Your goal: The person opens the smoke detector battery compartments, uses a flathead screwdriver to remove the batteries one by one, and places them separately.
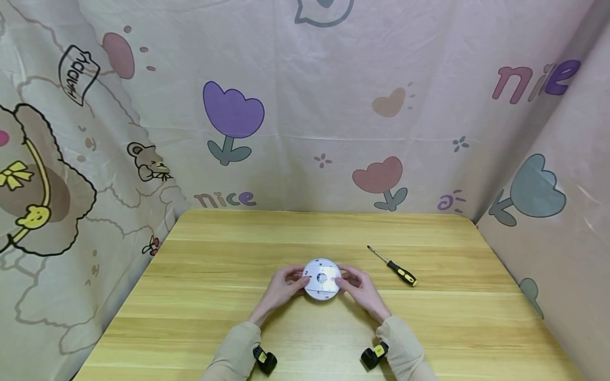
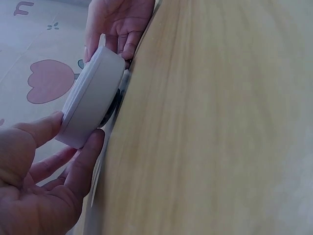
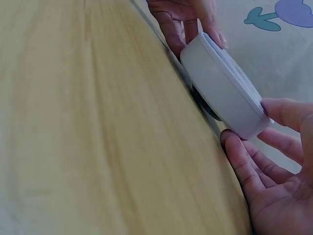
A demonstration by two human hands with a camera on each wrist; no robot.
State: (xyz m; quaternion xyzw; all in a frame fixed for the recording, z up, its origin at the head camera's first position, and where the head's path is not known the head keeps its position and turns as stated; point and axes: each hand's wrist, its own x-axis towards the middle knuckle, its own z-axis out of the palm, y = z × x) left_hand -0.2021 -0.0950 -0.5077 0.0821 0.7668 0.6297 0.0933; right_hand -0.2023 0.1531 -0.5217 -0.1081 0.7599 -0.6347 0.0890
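Between both hands is a round white smoke detector, its flat slotted back with a central hole facing up. The left hand pinches its left edge, thumb on the top face and fingers underneath. On the opposite edge, the right hand grips it the same way. From the side, the left wrist view shows the detector's smooth white wall and a dark part under it, close over the tabletop. A screwdriver with a black and yellow handle lies to the right of the right hand.
The wooden table runs back to a printed curtain, which also hangs along its left and right sides. Each sleeved wrist bears a small black camera, the left one and the right one, low over the table.
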